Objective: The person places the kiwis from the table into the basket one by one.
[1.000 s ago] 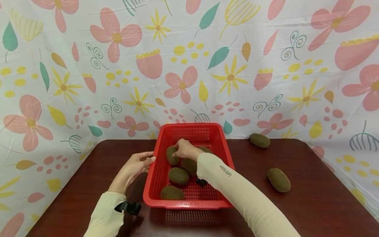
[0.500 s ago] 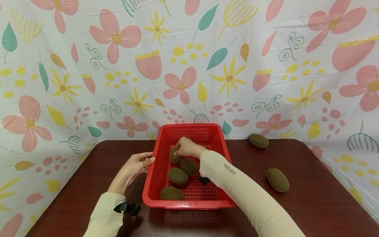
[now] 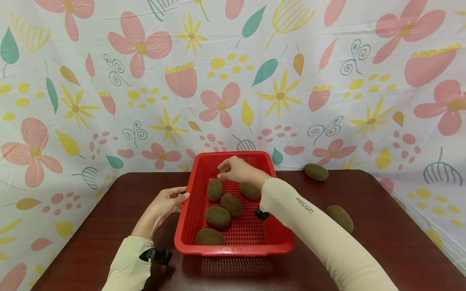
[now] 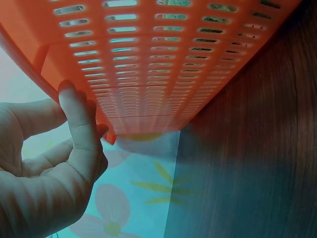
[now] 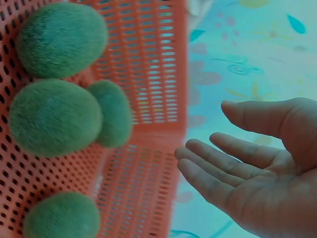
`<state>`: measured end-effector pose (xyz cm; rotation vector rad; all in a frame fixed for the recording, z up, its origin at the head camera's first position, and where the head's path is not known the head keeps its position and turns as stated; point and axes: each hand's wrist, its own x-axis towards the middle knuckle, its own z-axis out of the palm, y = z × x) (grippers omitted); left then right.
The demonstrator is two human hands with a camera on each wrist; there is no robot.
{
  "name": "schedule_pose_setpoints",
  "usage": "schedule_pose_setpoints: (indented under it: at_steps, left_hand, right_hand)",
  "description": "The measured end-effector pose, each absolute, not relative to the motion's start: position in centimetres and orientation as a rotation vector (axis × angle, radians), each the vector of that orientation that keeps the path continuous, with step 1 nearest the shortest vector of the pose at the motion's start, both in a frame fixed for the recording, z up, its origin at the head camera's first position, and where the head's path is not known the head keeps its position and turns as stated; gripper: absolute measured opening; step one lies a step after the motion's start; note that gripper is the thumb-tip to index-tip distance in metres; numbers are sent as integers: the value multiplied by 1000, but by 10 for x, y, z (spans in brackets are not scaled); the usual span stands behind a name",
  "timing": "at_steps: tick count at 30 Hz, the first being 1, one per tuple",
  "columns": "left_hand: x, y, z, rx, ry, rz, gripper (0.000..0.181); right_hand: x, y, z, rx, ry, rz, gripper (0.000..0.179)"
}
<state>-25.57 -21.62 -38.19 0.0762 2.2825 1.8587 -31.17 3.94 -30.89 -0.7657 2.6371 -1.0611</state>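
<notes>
Several brown fuzzy kiwis lie in a red perforated plastic basket (image 3: 233,250). My left hand (image 3: 165,208) is at the basket's left rim and grips it between thumb and fingers. Over the far part of the basket hovers my right hand (image 3: 238,169), its fingers spread and holding nothing, as the right wrist view also shows. Closest to those fingers is an upright kiwi (image 3: 214,190). One kiwi (image 3: 250,190) lies partly under the right wrist. A middle kiwi (image 3: 231,205), another kiwi (image 3: 218,216) and a front kiwi (image 3: 210,237) lie nearer the front wall.
Two more kiwis are on the dark wooden table (image 3: 145,180) to the right: a far kiwi (image 3: 316,171) by the back edge and a nearer kiwi (image 3: 340,218), partly covered by the right sleeve. A flower-patterned cloth (image 3: 222,133) hangs behind the table.
My right hand has let go of the upright kiwi, rising away from it and to the right with fingers opening. The left hand stays at the basket rim.
</notes>
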Motion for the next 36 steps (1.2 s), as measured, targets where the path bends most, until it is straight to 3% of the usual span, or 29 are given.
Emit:
schedule_pose_setpoints:
  at_steps: [9,17,36]
  left_hand:
    - [-256,-217,-381,75,2274,1874,45]
    - [-256,-217,-382,79,2278,1868,46]
    - [-256,-217,-383,90,2269,1884,48]
  right_hand:
    - [-304,82,-287,-841,2686,-1201,36]
    - [-296,137,-294,-854,2718,-1313,37]
    - [-256,268,-335,-445,2872,-1227,47]
